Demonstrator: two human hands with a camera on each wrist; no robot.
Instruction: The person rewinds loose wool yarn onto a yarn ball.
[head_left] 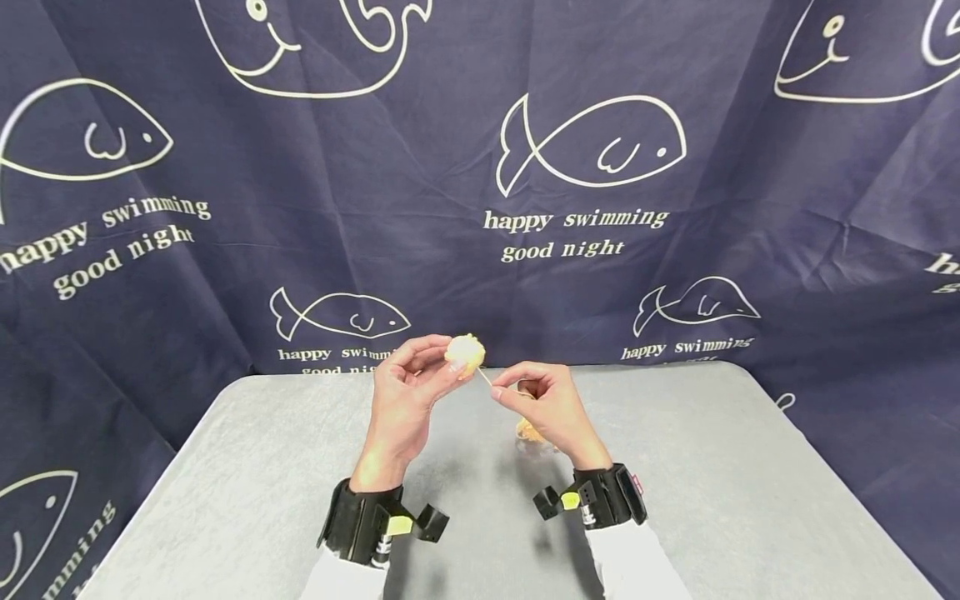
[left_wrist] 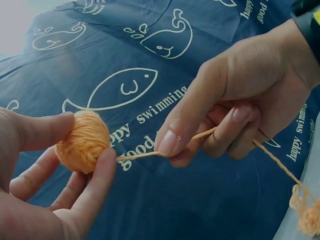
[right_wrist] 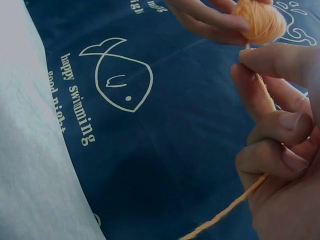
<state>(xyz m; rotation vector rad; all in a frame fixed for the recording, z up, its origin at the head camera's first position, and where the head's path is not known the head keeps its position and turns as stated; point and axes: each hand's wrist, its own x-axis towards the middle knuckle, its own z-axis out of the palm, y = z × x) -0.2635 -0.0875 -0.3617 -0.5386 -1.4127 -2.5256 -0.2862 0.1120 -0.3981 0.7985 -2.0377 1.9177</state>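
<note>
Orange yarn is the item in hand. Head view: a small wound yarn ball (head_left: 465, 352) is held above the far edge of the desk (head_left: 247, 467), near its middle, between thumb and fingertips of the left hand (head_left: 405, 400). A taut yarn strand (head_left: 484, 377) runs from the ball to the right hand (head_left: 547, 408), whose grip is narrow, pinching the strand. A loose yarn heap (head_left: 529, 432) lies on the desk, partly hidden behind the right hand. The desk has a grey, matte, cloth-like surface with rounded far corners. A dark blue backdrop cloth (head_left: 480, 167) printed with white fish outlines and lettering hangs behind it in soft folds. Black wrist straps sit on both forearms, over white sleeves.

Left wrist view: the yarn ball (left_wrist: 84, 141) is roundish, with wound strands visible on its surface; the left hand (left_wrist: 35, 190) pinches it by thumb and fingers. The strand (left_wrist: 145, 155) leaves the ball and passes through the curled right hand (left_wrist: 240, 107) to the fuzzy heap (left_wrist: 306, 210) at the lower right.

Right wrist view: the ball (right_wrist: 260, 21) shows at the top edge, partly cropped. The twisted strand (right_wrist: 230, 207) passes through the curled fingers of the right hand (right_wrist: 280, 150) and leaves below.
</note>
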